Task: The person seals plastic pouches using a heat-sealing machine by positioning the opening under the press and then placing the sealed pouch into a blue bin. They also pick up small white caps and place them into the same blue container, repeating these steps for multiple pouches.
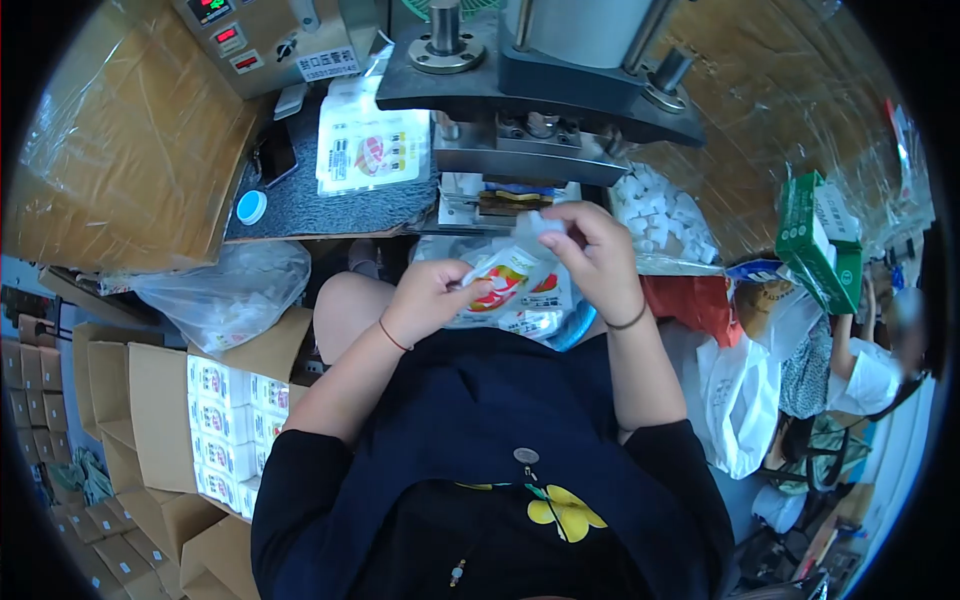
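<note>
My left hand (436, 298) pinches the lower left part of a printed plastic pouch (500, 283) with a red and green picture. At the pouch's top, my right hand (592, 250) has its thumb and fingers closed around a whitish translucent piece, where the fingers partly hide it. Under the pouch, more printed pouches (530, 320) lie in my lap. Just beyond my hands is the sealing machine (530, 160), with its jaw area above a metal block. A stack of flat pouches (372, 145) lies on the dark mat to the left.
White plastic pieces (660, 215) are heaped right of the machine. A blue-white round cap (252, 207) and a phone (275, 155) are at left. An open carton of packed pouches (225, 425) stands lower left. A green box (820, 243) and another person (868, 375) are at right.
</note>
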### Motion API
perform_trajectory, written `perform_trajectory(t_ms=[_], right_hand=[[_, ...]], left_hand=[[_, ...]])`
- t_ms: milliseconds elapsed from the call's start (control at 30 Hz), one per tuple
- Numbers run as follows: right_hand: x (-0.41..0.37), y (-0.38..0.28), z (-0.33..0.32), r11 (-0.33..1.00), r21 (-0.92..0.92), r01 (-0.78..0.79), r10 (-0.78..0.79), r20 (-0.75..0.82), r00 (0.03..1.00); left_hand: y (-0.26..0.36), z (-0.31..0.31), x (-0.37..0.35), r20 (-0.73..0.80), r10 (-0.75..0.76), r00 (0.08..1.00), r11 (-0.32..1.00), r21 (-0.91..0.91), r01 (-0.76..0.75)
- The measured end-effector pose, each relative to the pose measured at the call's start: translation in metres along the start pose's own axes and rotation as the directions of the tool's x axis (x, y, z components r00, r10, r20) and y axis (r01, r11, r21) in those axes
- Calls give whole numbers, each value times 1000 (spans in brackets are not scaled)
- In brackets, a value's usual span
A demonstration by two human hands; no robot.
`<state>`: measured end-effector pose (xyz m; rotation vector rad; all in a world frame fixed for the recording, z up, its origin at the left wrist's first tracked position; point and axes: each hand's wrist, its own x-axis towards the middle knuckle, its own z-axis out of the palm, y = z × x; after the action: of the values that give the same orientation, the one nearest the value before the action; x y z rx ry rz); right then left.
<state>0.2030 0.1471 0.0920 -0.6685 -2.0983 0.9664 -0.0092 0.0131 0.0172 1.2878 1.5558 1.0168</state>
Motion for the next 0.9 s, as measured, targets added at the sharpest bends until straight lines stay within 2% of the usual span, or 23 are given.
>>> perform_trajectory(t_ms=[33,100,167,200,300,367,400,467,500,533,600,633,700,733,767,800,833,867,900], right_hand=[[6,0,2,980,-112,162,-164,-16,986],[2,4,-6,972,-166,165,-155,70,985],[-1,15,-18,956,-230,182,-138,194,971],[-3,17,-24,961,-221,166,-108,252,962],[-10,21,-39,984,-159,77,-5,406,914],[-11,28,-49,935,-319,153,-67,267,961],[-10,32,-54,899,-397,184,-110,201,973],[-11,47,-76,712,-703,15,-25,-4,1000],[-13,55,-88,663,-747,-50,104,27,994],[-16,72,-99,653,-753,-80,230,97,968],[-21,86,-101,726,-682,-92,258,146,955],[-21,88,-103,753,-652,-84,248,164,955],[-22,90,-107,804,-591,-69,225,195,955],[-22,89,-109,813,-568,-126,282,196,939],[-23,87,-111,818,-545,-183,338,199,920],[-24,86,-113,820,-521,-238,392,206,897],[-29,95,-115,863,-478,-165,299,220,929],[-29,99,-119,884,-444,-146,274,240,931],[-31,104,-123,902,-410,-133,255,258,932]], left_hand=[[2,7,1,74,-42,996,999,-22,44],[-8,23,3,182,-50,982,958,-271,98],[8,38,-3,238,-83,968,847,-495,194],[7,41,-2,334,-78,939,837,-490,243],[2,54,1,441,-52,896,776,-547,314],[2,58,5,494,-48,868,710,-594,378],[1,59,7,474,-45,879,701,-612,366],[-3,53,14,422,-45,906,683,-649,336],[-3,47,21,383,-109,917,669,-654,353],[-5,38,28,379,-114,918,620,-695,364],[-2,23,42,354,-164,921,599,-706,378],[-1,18,47,355,-137,925,549,-750,369],[-1,17,50,323,-170,931,551,-752,362],[0,18,53,307,-184,934,554,-752,357],[1,22,53,209,-166,964,555,-788,267],[-10,13,59,-15,-183,983,802,-580,141],[-26,-3,69,-235,-126,964,957,-284,56],[-39,-24,82,-464,-4,886,930,-327,-167],[-15,-55,79,-647,241,723,966,233,-114]])
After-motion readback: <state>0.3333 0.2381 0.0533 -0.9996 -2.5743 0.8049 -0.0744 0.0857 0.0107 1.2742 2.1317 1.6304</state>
